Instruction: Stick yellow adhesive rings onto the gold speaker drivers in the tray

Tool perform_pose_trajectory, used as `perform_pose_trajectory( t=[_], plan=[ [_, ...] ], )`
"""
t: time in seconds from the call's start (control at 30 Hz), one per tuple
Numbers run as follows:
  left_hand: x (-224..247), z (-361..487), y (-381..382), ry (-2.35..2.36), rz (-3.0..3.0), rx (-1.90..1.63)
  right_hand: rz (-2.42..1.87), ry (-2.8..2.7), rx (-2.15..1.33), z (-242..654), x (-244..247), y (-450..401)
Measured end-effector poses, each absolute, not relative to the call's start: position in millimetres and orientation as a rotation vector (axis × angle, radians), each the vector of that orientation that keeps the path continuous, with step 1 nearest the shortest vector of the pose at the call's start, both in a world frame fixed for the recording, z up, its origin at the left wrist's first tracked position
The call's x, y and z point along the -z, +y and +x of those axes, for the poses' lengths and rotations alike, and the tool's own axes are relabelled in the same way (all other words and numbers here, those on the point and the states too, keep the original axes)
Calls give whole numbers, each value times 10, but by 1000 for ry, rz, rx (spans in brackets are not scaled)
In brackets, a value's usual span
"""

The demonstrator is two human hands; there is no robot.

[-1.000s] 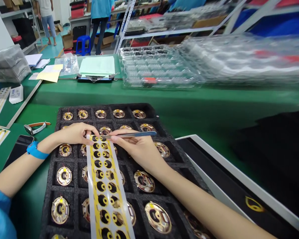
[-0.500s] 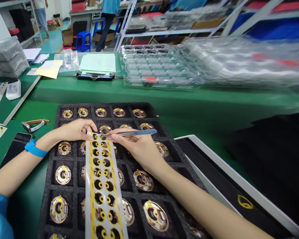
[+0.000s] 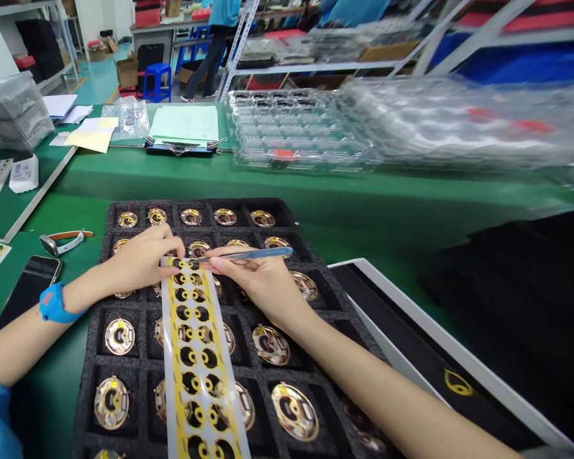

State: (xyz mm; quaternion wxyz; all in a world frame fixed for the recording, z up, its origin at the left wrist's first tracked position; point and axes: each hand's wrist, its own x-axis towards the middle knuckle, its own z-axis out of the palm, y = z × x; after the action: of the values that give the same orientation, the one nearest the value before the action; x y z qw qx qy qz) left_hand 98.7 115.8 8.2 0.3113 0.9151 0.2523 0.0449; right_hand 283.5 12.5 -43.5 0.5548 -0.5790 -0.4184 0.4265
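My left hand (image 3: 146, 258) pinches the top left edge of a long sheet of yellow-and-clear stickers (image 3: 187, 357), its fingers closed there. The sheet has two columns of rounded cut-outs and lies lengthwise over a black foam tray (image 3: 143, 363). In my right hand (image 3: 263, 280) is a pair of metal tweezers (image 3: 253, 254), tips at the sheet's top row beside my left fingers. Whether the tips grip a sticker is too small to tell. Round gold watch parts (image 3: 295, 411) sit in the tray's compartments, some partly covered by the sheet and my hands.
A phone (image 3: 31, 287) and a watch (image 3: 62, 242) lie left of the tray. At right stand an open white-edged box (image 3: 363, 264) and dark material (image 3: 521, 306). Clear plastic trays (image 3: 296, 127) and a clipboard (image 3: 184, 127) line the back. A person (image 3: 220, 38) is far behind.
My left hand has shifted slightly on the sheet's top edge, its wrist lower. My right hand and the tweezers stay almost in place. The view has moved a little, and a far-off person is gone from sight.
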Motion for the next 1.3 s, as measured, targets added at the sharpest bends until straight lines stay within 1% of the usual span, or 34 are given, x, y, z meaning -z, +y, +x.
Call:
perform_pose_trajectory(
  t=[0.1,0.2,0.37,0.77,0.9,1.03,1.13,1.3],
  plan=[
    [-86,883,938,577,2662,-61,-1365,-989,-1006,2829,422,119],
    [54,772,750,596,2839,7,-1361,-990,-1007,2820,418,110],
    [273,699,646,644,2877,48,-1362,-982,-1008,2822,429,119],
    [287,710,641,647,2892,36,-1304,-873,-1065,2792,355,83],
    [215,670,706,593,2868,-29,-1277,-798,-1085,2811,293,180],
    [88,590,940,666,2894,-262,-1277,-760,-1084,2766,275,428],
    [94,537,1089,675,2928,-393,-1281,-758,-1091,2694,298,564],
    [186,527,984,510,2945,-401,-1278,-740,-1072,2703,334,568]
  ],
)
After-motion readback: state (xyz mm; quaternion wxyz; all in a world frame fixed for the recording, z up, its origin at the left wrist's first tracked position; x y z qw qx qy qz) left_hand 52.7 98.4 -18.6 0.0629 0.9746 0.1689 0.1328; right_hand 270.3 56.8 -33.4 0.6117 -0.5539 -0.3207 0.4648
